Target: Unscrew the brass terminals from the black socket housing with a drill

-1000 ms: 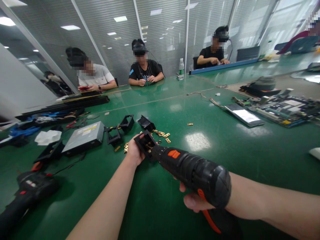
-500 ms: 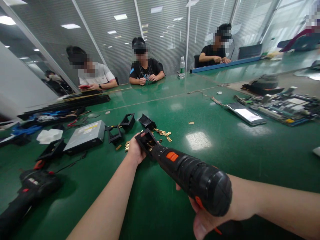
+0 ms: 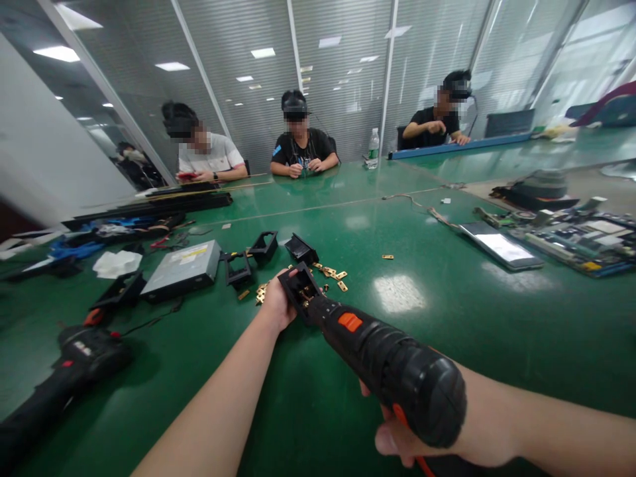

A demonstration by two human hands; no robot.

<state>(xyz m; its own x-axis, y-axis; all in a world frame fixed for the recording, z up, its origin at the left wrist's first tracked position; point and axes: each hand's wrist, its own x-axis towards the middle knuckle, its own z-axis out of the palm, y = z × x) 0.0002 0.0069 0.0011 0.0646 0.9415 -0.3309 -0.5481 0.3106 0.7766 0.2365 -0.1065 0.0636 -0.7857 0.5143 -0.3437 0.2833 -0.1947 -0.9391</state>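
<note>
My left hand [image 3: 279, 303] is closed around a black plastic frame [image 3: 294, 283], with small brass-coloured parts showing inside it. In my right hand [image 3: 405, 434] is a black cordless drill [image 3: 382, 354] with an orange switch, gripped by its handle. The drill's front end reaches into the frame's opening, and its tip is hidden. Just beyond my left hand lie loose brass plates [image 3: 328, 271], and one plate [image 3: 387, 257] is off to the right. Three more black frames [image 3: 264, 246] stand behind the held one.
Left of my hands are a grey disc drive [image 3: 185, 270], a white tissue [image 3: 117, 264] and another power drill [image 3: 89, 358]. To the right lie a phone-like device [image 3: 499, 245] and circuit boards [image 3: 591, 242]. Several people sit across the green table, near a water bottle [image 3: 373, 149].
The camera view has shifted, so everything appears slightly lower and to the right. My hands keep hold of the frame and drill. The person at the far right has raised a hand.
</note>
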